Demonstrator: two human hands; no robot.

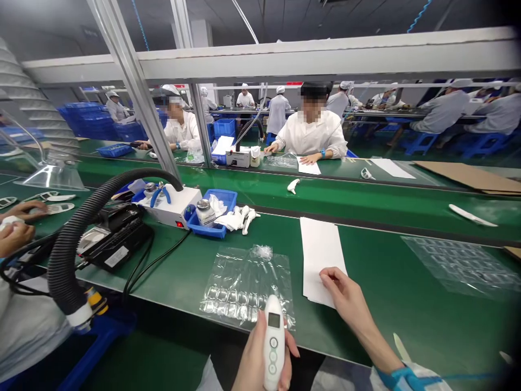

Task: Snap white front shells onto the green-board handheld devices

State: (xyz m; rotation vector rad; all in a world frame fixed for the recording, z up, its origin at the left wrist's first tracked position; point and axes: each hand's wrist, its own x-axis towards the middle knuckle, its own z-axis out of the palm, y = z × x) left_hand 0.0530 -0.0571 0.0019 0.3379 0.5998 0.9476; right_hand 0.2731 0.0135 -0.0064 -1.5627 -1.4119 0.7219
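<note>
A white handheld thermometer [273, 342] with a small dark screen and several round buttons is upright in my left hand [254, 353], with the fingers wrapped round its body. My right hand [345, 296] is over the lower right part of a stack of white paper [323, 255]. Its thumb and fingertips are pinched together; whatever is between them, if anything, is too small to make out. Just beyond my left hand lies a clear plastic sheet [248, 271] with rows of small clear pieces, partly covered by the thermometer.
A blue tray [222, 231] holds a metal-topped jar, with white plastic parts [240, 218] beside it. A black hose [65, 255] arches on the left from a white box [175, 209]. White parts lie on the green belt [260, 187]. Co-workers sit opposite; another person's hands [16, 233] are at left.
</note>
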